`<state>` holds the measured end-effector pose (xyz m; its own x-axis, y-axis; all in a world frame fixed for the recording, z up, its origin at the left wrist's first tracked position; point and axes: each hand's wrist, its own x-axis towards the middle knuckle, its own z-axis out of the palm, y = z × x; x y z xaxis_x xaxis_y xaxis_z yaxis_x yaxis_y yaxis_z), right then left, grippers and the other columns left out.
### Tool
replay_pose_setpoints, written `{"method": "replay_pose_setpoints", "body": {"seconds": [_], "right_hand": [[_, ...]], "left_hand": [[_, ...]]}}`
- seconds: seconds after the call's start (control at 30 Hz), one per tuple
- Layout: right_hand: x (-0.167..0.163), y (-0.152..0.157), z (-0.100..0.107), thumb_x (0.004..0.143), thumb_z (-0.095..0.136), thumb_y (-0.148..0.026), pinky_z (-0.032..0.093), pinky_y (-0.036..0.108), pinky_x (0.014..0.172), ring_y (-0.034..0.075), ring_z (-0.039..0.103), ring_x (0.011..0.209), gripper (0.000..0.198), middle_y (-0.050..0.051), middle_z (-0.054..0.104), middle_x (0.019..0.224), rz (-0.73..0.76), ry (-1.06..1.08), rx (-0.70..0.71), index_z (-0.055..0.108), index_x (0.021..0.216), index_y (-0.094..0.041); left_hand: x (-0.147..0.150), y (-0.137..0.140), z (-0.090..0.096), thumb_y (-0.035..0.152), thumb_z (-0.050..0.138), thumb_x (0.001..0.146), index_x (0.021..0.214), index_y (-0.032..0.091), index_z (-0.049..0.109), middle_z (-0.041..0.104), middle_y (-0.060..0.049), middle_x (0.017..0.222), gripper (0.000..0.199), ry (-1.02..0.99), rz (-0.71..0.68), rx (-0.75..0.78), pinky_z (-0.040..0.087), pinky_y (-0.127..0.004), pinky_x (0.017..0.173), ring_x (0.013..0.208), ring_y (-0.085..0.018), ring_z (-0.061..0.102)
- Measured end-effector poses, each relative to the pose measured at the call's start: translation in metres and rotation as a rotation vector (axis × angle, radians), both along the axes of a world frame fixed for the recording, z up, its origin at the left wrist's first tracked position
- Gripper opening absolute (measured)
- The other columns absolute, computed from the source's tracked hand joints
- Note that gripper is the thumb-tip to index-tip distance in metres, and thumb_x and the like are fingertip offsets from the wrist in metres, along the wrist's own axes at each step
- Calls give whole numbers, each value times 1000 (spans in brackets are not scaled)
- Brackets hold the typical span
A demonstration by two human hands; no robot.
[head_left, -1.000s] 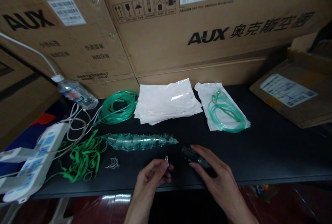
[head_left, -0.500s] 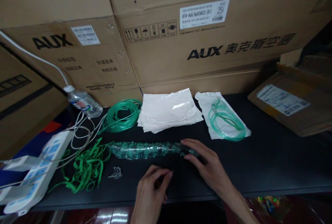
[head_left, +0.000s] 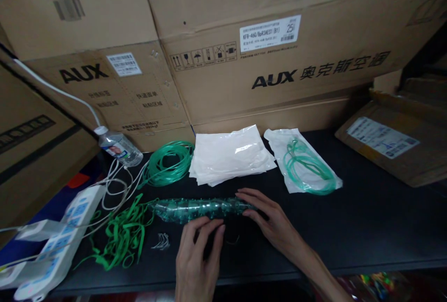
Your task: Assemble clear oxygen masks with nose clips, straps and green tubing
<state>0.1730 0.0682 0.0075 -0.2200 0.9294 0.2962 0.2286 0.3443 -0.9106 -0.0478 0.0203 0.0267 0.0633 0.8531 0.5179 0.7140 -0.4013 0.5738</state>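
A long clear plastic bag filled with small green pieces lies crosswise on the black tabletop. My right hand grips its right end between thumb and fingers. At the bag's lower edge is my left hand, its fingers bent and apart with nothing visible in them; whether the fingertips touch the plastic is unclear. A thin curved piece rests on the table just right of my left thumb. Several similar thin whitish pieces lie left of that hand. Loose green elastic bands form a tangled heap by the bag's left end.
Behind the bag are coiled green tubing, a stack of white pouches and a pouch with green tubing. A power strip and water bottle stand left. Large cartons wall the back; a smaller box sits right.
My left hand has opened from a pinch and moved up to the bag; a thin curved piece now lies beside it. My right hand stays on the bag's end. The camera view has shifted slightly.
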Motion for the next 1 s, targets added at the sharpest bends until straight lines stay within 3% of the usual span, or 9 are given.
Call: {"method": "replay_pose_setpoints", "body": {"seconds": [0.1,0.2,0.4,0.53,0.63,0.8,1.0], "right_hand": [[-1,1,1,102,58,-24,47,36,114,21,61,133,39,6,65,143,2,9,-17,66,139,-34],[-3,2,2,102,57,-24,45,39,116,22,58,136,40,6,63,146,6,18,-39,65,140,-36],[-8,1,1,93,71,-31,44,43,117,26,58,137,40,7,61,148,-83,96,-159,71,132,-34],[-3,0,-3,92,71,-42,61,40,96,26,74,111,49,14,72,128,-190,180,-288,67,137,-23],[-2,4,-5,86,76,-46,64,36,84,25,78,96,49,13,78,112,-227,200,-329,72,128,-20],[-10,11,-9,89,72,-45,63,35,77,25,75,90,38,11,74,99,-323,150,-257,77,115,-18],[-11,-1,0,93,71,-39,60,36,95,24,72,109,33,9,72,120,-200,59,-126,75,124,-28]], "left_hand": [[2,27,14,19,58,102,119,27,69,69,-5,113,22,85,-56,130,51,-40,105,108,-21,68],[11,50,18,22,60,101,119,27,67,73,-4,114,19,167,-107,76,37,-53,116,110,-23,69],[20,56,15,26,71,96,111,30,70,76,0,110,17,236,-74,-96,39,-49,100,104,-25,71],[18,55,18,25,70,97,113,30,70,76,0,113,17,228,-83,-143,37,-45,100,107,-24,69],[18,56,20,25,70,97,114,30,70,77,0,114,17,225,-92,-157,37,-44,101,107,-23,69],[17,54,20,24,71,96,114,29,70,76,0,112,19,243,-125,-153,38,-43,98,104,-23,69],[15,54,18,23,70,97,119,32,70,76,1,112,24,268,-129,-139,40,-41,94,102,-22,69]]}}
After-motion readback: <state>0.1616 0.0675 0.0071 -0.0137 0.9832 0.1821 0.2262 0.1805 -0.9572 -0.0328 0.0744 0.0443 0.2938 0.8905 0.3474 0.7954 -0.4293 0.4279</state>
